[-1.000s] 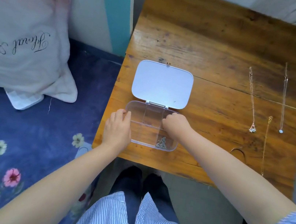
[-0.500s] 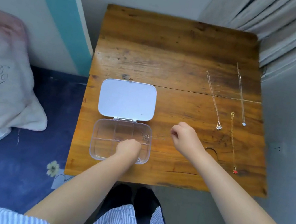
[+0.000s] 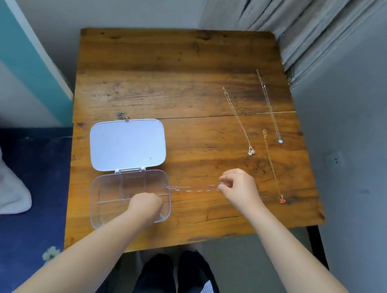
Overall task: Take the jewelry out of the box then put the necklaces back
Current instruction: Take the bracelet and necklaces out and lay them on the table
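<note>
Near the lower middle of the frame, our left hand [image 3: 145, 205] reaches forward from a bare forearm and rests curled over the front right part of the clear box [image 3: 114, 199], fingers folded down; we cannot tell whether it grips anything. Our right hand [image 3: 237, 187] sits right of the box, just above the desk [image 3: 171, 87], thumb and fingertips pinched closed on a thin silver chain [image 3: 191, 189]. That chain stretches leftward to the box's right rim. Its white lid [image 3: 127, 144] lies flung open behind it. Most compartments look bare; a small glint shows beside our left hand. Toward the right of the desk lie three necklaces: one with a silver pendant [image 3: 237, 122], one with a pale bead [image 3: 269, 107], one with a red pendant [image 3: 273, 167].
</note>
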